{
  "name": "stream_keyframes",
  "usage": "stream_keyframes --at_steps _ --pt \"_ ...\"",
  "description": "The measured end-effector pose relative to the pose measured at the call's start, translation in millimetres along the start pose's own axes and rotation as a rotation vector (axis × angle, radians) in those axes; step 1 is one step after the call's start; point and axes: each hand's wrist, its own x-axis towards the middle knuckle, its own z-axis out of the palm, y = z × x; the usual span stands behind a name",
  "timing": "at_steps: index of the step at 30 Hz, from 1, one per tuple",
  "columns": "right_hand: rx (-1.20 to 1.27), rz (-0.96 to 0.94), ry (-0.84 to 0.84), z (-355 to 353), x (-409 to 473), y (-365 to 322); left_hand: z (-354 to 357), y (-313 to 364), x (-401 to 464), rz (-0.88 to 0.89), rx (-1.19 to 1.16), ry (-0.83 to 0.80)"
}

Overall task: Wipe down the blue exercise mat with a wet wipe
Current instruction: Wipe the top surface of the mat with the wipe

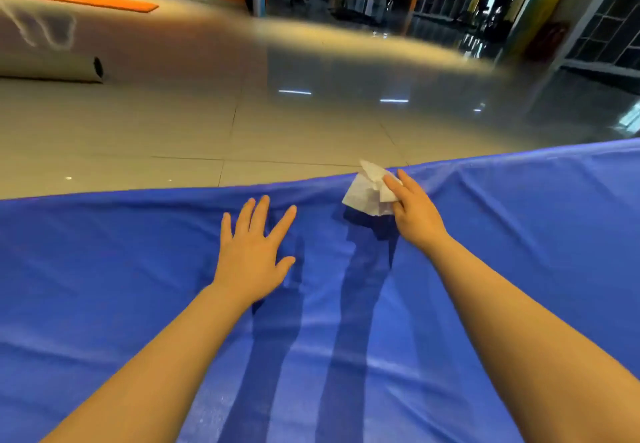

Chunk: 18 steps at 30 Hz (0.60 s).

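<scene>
My left hand (pixel 254 247) flat, fingers spread, on the mat (pixel 104 287). My right hand (pixel 414 209) grips the wipe (pixel 365 191) at the mat's far edge.

Both my bare forearms reach forward, well apart. My left hand (pixel 251 252) lies palm down, fingers straight and spread, thumb out to the side. My right hand (pixel 414 212) reaches farther ahead, its grip pinching a crumpled white wet wipe (pixel 367 191).

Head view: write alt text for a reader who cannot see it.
A person's right hand holds a crumpled white wet wipe at the far edge of a blue exercise mat, while the left hand rests flat, fingers spread. Tiled gym floor lies beyond.
</scene>
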Motion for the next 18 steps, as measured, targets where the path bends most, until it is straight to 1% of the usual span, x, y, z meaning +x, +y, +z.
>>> stream_keyframes --at_steps 1,3,4,7,8,10,12,13,14,15,16,18 --pt "0.050 0.014 -0.020 8 -9 2 14 2 -7 0.002 -0.008 -0.059" --pt "0.100 0.019 -0.049 25 -33 10 43 5 -32 0.021 -0.085 -0.128" --pt "0.100 0.015 -0.068 34 -48 14 54 7 -48 0.020 -0.104 -0.200" --pt "0.011 -0.009 -0.144 63 -102 24 79 0 -105 0.014 -0.093 -0.657" --pt "-0.010 -0.026 -0.163 73 -123 24 82 -3 -125 0.019 -0.101 -0.759" --pt "-0.028 -0.099 -0.225 90 -171 17 86 -13 -169 0.060 -0.084 -0.881" --pt "-0.058 -0.224 -0.327 116 -229 14 89 -29 -214 0.095 -0.107 -0.960" --pt "-0.071 -0.272 -0.368 130 -258 10 92 -37 -236 0.113 -0.107 -0.943" --pt "-0.048 -0.299 -0.407 144 -286 7 93 -43 -255 0.148 -0.093 -0.876" --pt "-0.009 -0.302 -0.462 153 -309 0 96 -48 -273 0.187 -0.064 -0.821" --pt "0.021 -0.292 -0.544 161 -327 -6 100 -50 -290 0.209 -0.034 -0.809" --pt "-0.007 -0.249 -0.693 169 -345 -10 107 -49 -318 0.236 0.010 -0.773"
